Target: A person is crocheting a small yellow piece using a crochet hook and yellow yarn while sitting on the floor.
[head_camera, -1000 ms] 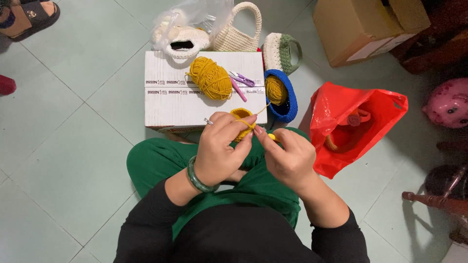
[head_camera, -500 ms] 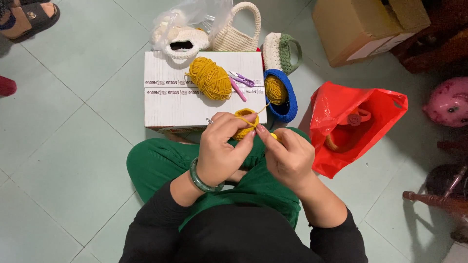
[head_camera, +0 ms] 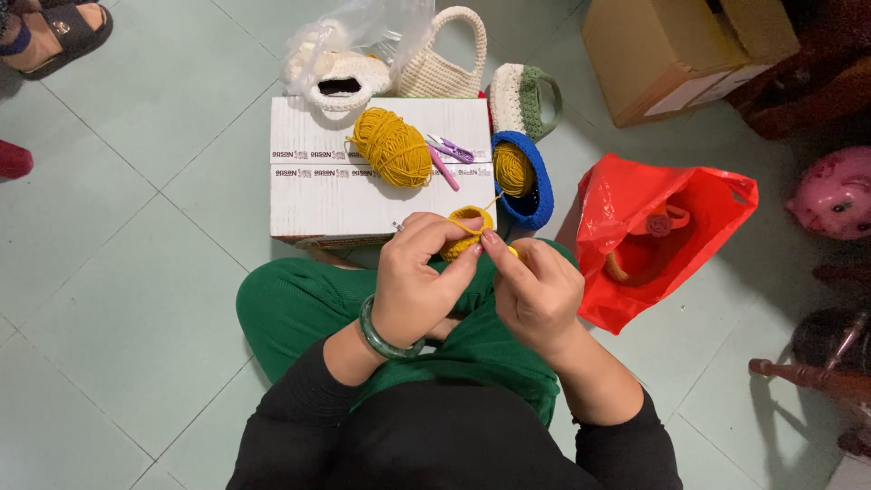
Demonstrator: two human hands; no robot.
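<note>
Above the green-clad lap, the left hand (head_camera: 419, 281) and right hand (head_camera: 535, 290) meet, both pinching a small yellow crochet piece (head_camera: 466, 229) (mostly hidden behind the fingers). A hook cannot be made out. Its strand runs up to a yellow ball (head_camera: 513, 169) in a blue basket (head_camera: 535, 204) beside the white box (head_camera: 345, 195).
</note>
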